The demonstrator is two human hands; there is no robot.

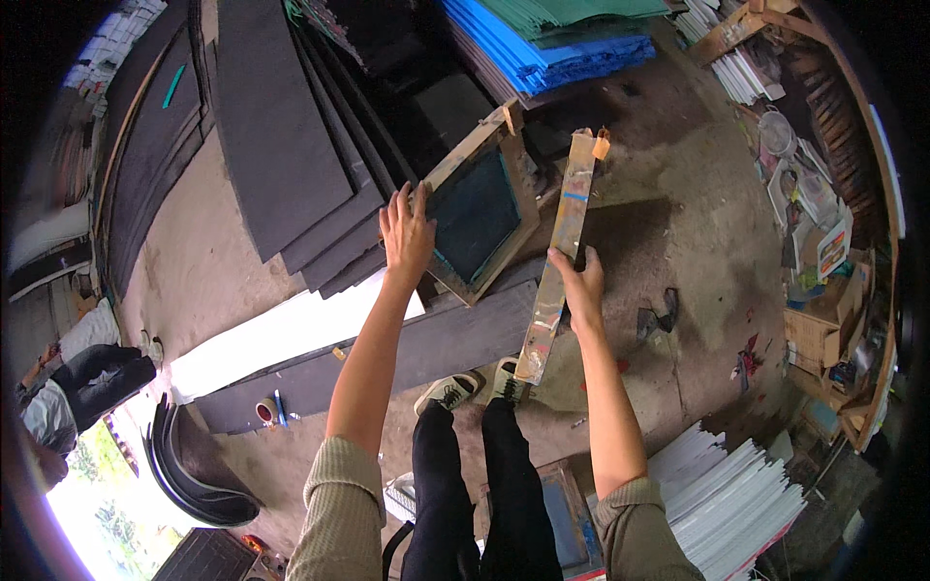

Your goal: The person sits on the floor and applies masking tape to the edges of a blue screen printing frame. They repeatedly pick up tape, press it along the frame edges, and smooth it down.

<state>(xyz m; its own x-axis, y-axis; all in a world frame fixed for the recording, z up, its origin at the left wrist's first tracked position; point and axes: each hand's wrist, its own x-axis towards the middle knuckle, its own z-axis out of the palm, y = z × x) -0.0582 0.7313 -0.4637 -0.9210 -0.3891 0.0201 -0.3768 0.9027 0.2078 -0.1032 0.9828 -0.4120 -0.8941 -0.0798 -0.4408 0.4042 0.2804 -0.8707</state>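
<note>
My left hand (407,232) is at the left edge of a wooden screen frame (528,208) with a dark mesh panel, its fingers laid over the wood and its thumb mostly hidden. The frame is tilted, with orange tape on its upper corner. My right hand (581,289) grips a long, narrow, paint-stained wooden piece (555,266) around its middle. That piece stands nearly lengthwise before me, orange tape at its far end; it may be a second frame seen edge-on. Below both hands, dark strips of sheet (455,334) lie on the floor near my shoes.
Stacked black sheets (281,126) fan out at the left, beside a white sheet (291,329). Blue sheets (542,53) are piled at the back. White sheets (741,504) lie at the lower right, cardboard boxes (819,329) farther right. Another person (82,387) is at the far left.
</note>
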